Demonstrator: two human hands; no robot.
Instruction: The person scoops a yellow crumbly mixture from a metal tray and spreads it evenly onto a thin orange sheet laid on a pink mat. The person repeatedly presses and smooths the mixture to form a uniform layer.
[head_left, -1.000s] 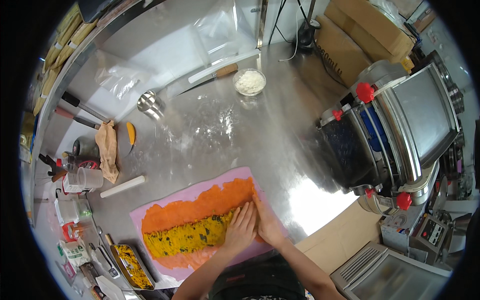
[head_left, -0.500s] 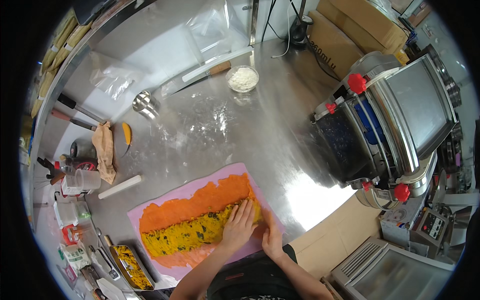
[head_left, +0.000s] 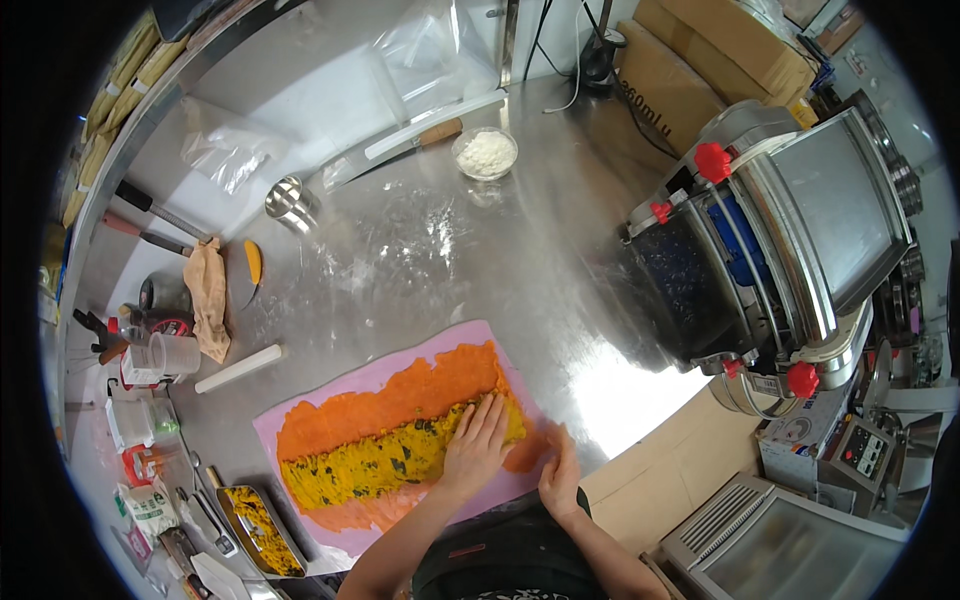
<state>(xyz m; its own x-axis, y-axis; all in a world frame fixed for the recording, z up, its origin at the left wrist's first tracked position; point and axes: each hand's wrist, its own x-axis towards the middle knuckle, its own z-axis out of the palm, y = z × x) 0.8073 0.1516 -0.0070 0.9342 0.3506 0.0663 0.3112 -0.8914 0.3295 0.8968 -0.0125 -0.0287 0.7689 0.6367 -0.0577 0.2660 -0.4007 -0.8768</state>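
The hands are apart: the left hand [head_left: 478, 447] lies flat on the filling [head_left: 370, 465]; the right hand [head_left: 559, 475] bends beside the right edge of the pink sheet [head_left: 495, 492], its grip unclear. The sheet lies at the near edge of the table [head_left: 500, 260]. By the far right corner, a box [head_left: 665, 80] bears dark print.

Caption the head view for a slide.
Left hand on speckled yellow layer over an orange layer on a pink sheet; right hand near the sheet's edge.

Room to pass spans the worktop [head_left: 530, 270] between the pink sheet [head_left: 478, 334] at the near edge and the bowl [head_left: 485, 156] toward the far edge; a red-knobbed machine [head_left: 785, 250] blocks the right, a white rod [head_left: 240, 369] the left.
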